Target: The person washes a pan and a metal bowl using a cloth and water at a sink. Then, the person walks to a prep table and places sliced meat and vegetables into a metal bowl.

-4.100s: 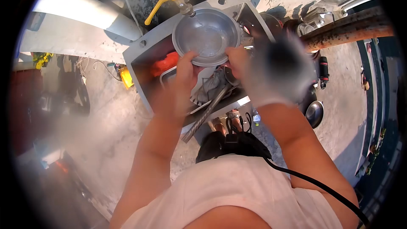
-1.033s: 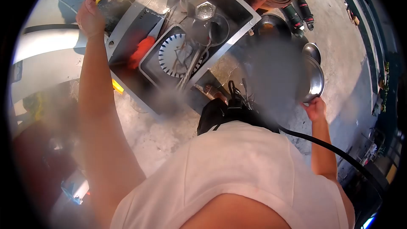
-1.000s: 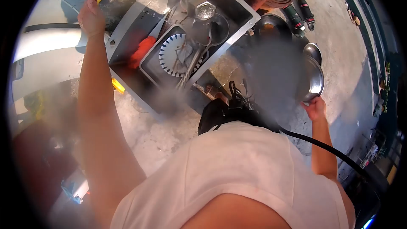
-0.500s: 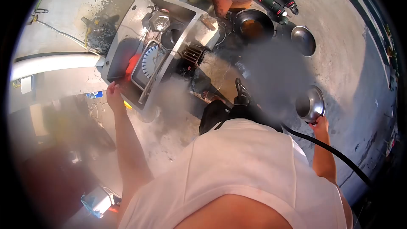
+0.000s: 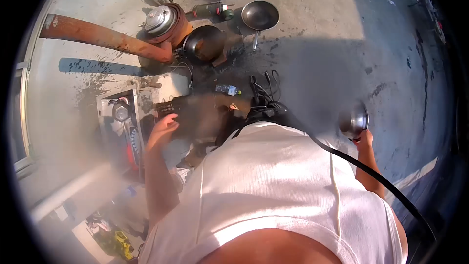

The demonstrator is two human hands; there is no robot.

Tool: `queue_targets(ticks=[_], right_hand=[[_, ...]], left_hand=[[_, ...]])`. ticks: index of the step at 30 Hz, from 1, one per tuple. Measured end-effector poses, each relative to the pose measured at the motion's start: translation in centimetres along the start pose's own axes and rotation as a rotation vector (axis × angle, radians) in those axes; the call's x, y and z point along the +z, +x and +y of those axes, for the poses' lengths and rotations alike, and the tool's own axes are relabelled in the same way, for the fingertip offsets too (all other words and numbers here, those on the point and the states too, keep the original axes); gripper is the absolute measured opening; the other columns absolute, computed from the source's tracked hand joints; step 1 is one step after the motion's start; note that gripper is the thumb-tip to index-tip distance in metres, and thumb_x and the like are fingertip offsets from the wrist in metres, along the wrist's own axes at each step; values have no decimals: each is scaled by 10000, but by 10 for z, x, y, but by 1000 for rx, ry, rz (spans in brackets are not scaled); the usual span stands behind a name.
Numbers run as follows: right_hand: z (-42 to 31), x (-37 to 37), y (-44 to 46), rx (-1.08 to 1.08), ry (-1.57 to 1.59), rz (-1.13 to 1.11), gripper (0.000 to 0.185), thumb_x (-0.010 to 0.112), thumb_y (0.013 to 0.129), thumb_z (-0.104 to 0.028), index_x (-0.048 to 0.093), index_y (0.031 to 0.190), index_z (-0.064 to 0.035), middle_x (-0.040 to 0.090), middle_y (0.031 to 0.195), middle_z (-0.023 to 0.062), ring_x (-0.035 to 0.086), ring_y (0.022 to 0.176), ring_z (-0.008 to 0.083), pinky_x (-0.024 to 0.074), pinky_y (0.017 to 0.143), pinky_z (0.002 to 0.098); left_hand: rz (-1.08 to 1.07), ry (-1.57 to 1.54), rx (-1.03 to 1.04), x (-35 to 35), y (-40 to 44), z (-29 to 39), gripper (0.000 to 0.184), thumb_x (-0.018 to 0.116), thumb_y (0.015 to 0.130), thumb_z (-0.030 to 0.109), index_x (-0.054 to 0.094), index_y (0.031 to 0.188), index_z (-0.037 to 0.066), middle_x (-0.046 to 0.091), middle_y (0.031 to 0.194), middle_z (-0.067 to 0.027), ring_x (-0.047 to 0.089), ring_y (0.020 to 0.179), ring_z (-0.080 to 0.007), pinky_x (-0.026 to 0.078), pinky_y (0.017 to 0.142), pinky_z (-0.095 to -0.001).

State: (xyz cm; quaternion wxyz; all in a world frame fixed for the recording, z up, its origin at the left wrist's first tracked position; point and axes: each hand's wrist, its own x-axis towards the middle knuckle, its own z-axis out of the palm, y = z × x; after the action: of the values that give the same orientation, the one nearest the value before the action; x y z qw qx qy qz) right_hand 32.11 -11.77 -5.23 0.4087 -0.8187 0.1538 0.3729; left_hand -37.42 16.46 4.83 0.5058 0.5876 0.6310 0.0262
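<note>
At the right, my right hand (image 5: 364, 139) grips a round metal bowl (image 5: 354, 121) by its near rim. The bowl is tilted and held out beside my body. On the other side, my left hand (image 5: 163, 129) is in the air with its fingers loosely bent and apart; I see nothing in it. Close to this hand are a dark slatted object (image 5: 165, 109) and the metal sink (image 5: 140, 117). A hexagonal metal dish (image 5: 120, 112) and other wares lie inside the sink. Haze in the picture blurs part of the bowl.
A rusty pipe (image 5: 107, 39) runs to a round stove with a metal lidded pot (image 5: 160, 19) on top. Beside it is a dark wok (image 5: 204, 44). A long-handled pan (image 5: 260, 15), black-green flasks (image 5: 212, 11) and a plastic bottle (image 5: 227, 90) lie on the ground. A black hose (image 5: 361, 167) crosses at my right.
My view has turned to the right, so the sink and stove appear farther left. My left hand has come away from the sink's edge. The bowl stays in my right hand.
</note>
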Motion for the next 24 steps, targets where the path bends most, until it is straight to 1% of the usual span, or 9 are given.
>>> queue_targets(ticks=[2,5,7,10,11,14,16,18,24], right_hand=[[15,-14,-4,73,77,37,447,361,662,58,537,1036,-112,511,944,106,488,756,273,452,727,475],[101,-67,70,-220,-206,-141,437,369,659,48,544,1024,-118,518,944,93,501,758,268,458,709,476],[73,-45,-1,140,111,86,400,375,704,9,549,1037,-128,530,980,91,520,793,272,467,690,482],[295,-190,238,242,585,-531,370,360,752,-32,550,1050,-139,543,1001,97,529,813,275,479,665,481],[214,-145,136,203,235,7,363,360,755,-35,551,1045,-141,548,998,103,535,820,280,479,644,478],[93,-62,9,295,209,336,343,360,764,-44,551,1031,-145,565,991,119,555,839,293,479,582,469],[67,-49,-11,268,223,347,333,360,764,-42,552,1019,-133,566,973,122,558,826,294,481,584,471],[60,-43,-15,257,251,334,322,360,763,-39,554,1007,-120,567,956,124,561,812,295,482,587,473],[73,-32,-18,308,337,333,293,360,761,-32,558,971,-83,571,904,131,568,772,299,486,594,479]], left_hand=[[23,194,142,11,39,33,361,586,852,183,547,1191,66,635,927,-51,598,847,-162,446,781,-287],[-36,261,215,21,97,66,337,568,849,150,549,1173,60,642,915,-77,608,837,-197,451,782,-302],[-75,441,267,28,145,66,319,583,857,129,552,1171,81,626,890,-66,604,834,-165,461,780,-285],[-147,591,345,43,190,99,339,608,832,176,561,1155,88,618,896,-71,599,835,-199,462,784,-304],[-165,576,410,49,212,96,358,619,814,210,565,1151,102,614,905,-77,591,850,-231,464,781,-326],[-363,796,379,73,209,222,355,620,816,222,567,1153,124,610,917,-84,591,868,-244,466,773,-339],[-444,997,338,86,217,284,356,618,817,232,567,1159,142,606,954,-90,590,897,-258,467,779,-357],[-444,911,753,100,265,269,362,619,815,236,565,1159,137,603,984,-92,589,910,-269,468,786,-368],[-620,949,802,181,370,373,360,626,810,247,570,1149,139,604,1014,-104,589,947,-282,469,802,-385]])
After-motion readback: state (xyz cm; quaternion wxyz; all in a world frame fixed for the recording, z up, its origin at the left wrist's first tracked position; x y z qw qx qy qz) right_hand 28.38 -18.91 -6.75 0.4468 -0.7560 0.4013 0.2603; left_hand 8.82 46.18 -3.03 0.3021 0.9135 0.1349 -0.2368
